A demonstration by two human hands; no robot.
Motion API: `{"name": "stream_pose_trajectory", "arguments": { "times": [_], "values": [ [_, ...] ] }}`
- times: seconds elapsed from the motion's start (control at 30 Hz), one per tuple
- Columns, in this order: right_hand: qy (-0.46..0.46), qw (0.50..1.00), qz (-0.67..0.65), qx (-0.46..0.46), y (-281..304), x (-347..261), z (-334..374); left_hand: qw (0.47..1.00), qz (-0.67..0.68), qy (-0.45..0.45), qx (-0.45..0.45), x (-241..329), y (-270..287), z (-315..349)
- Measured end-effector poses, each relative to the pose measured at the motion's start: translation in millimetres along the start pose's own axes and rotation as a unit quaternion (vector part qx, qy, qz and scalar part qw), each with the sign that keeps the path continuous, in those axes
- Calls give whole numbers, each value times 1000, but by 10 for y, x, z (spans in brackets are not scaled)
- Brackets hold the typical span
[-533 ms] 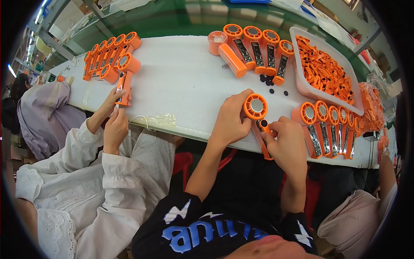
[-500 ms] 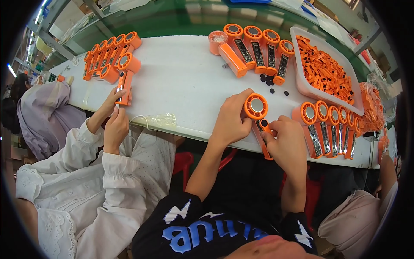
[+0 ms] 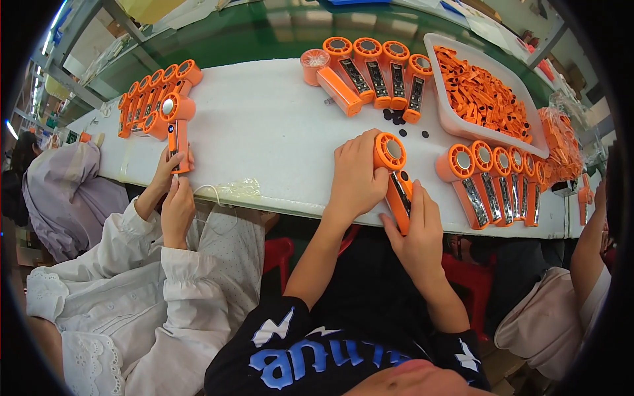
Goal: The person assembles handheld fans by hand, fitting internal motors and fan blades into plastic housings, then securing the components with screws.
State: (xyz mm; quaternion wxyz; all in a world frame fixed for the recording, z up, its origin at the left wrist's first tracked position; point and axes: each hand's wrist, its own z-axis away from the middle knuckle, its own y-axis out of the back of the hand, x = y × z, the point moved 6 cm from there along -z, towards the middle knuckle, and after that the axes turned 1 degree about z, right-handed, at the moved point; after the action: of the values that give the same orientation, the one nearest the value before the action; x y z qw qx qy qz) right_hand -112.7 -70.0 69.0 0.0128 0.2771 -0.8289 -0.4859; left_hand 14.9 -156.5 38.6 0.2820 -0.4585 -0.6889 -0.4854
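Note:
An orange handheld fan with a round, silver-centred head is between my hands at the table's near edge. My left hand is closed around the fan just below its head, with the thumb against the upper handle. Lower down, my right hand grips the handle from both sides, thumb on the left and fingers on the right. An orange strip with a black button lies along the handle's front; its lower end is partly covered by my right fingers.
Several fans with silver strips stand at right. Beyond are fans with exposed circuit boards, small black discs and a white bin of orange strips. At left, another person's hands hold a fan beside a white cable.
My right hand has shifted from pinching the button strip to gripping the lower handle. The strip, tilted off the handle before, now lies along it. The whole view has shifted slightly.

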Motion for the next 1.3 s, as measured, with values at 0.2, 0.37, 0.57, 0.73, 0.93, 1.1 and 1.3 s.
{"name": "stream_pose_trajectory", "arguments": {
  "times": [0.2,0.37,0.57,0.73,0.93,1.1,1.3],
  "values": [
    [-3,1000,-12,11,-162,94,108,999,31,26,10,36,-67,23],
    [19,1000,-3,7,-159,108,92,999,40,16,10,65,-115,14],
    [35,999,13,10,-168,103,81,999,41,13,30,95,-114,-3],
    [10,999,-33,-15,-140,143,-88,999,29,15,21,70,-128,-4],
    [-16,994,-47,-95,-176,207,-202,999,26,20,32,53,-131,32],
    [11,996,-34,-83,-227,180,-201,998,44,15,36,70,-121,30],
    [12,999,-36,23,-209,162,-151,997,71,21,35,-12,-110,72]
  ]
}}
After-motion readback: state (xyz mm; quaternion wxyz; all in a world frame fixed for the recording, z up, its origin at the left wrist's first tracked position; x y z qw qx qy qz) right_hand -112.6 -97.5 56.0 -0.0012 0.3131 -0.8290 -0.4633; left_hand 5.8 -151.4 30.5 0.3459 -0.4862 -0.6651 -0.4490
